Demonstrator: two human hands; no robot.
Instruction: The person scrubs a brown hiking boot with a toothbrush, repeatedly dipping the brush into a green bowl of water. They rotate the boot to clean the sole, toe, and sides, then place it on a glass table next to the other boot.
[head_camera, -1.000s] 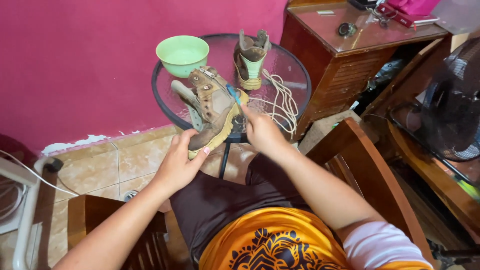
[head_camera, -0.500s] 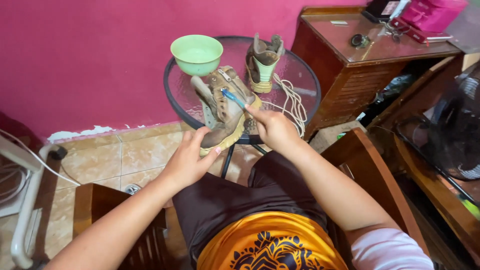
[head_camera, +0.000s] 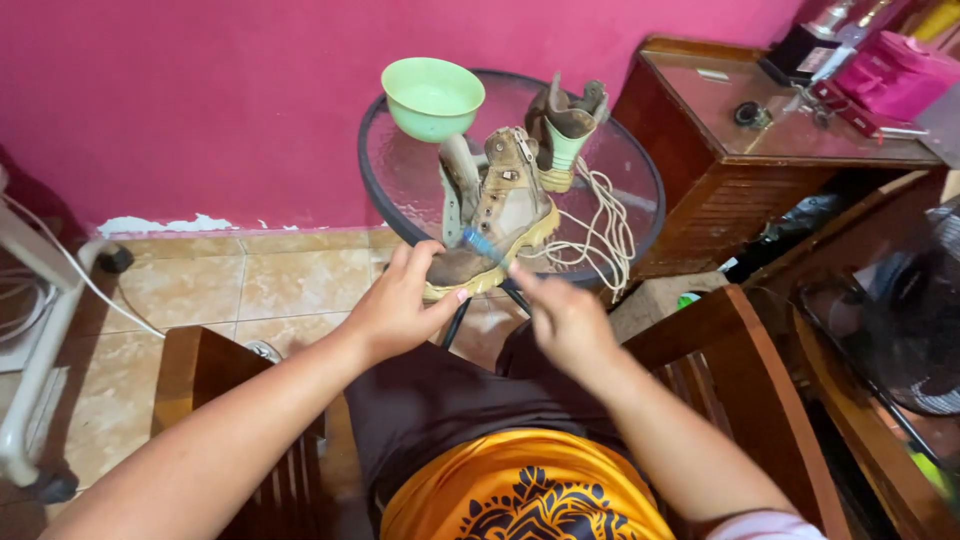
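Observation:
A worn tan boot (head_camera: 505, 215) with its tongue pulled open lies on the round glass table (head_camera: 400, 170). My left hand (head_camera: 400, 300) grips the boot's toe from the near side. My right hand (head_camera: 560, 315) is blurred and holds a small blue-headed brush (head_camera: 483, 243) against the boot's side near the sole. A second boot (head_camera: 565, 130) stands upright behind it. Loose cream laces (head_camera: 600, 225) lie on the glass to the right. A green bowl (head_camera: 433, 97) sits at the table's far edge.
A pink wall runs behind the table. A dark wooden cabinet (head_camera: 760, 150) with small items stands to the right. Wooden chair arms (head_camera: 200, 370) flank my lap. A fan (head_camera: 900, 320) is at the right, a white frame (head_camera: 40, 330) at the left, over a tiled floor.
My right hand has dropped from the upper part of the boot toward its toe, brush tip now near the sole. My left hand stays on the toe. The view has shifted slightly.

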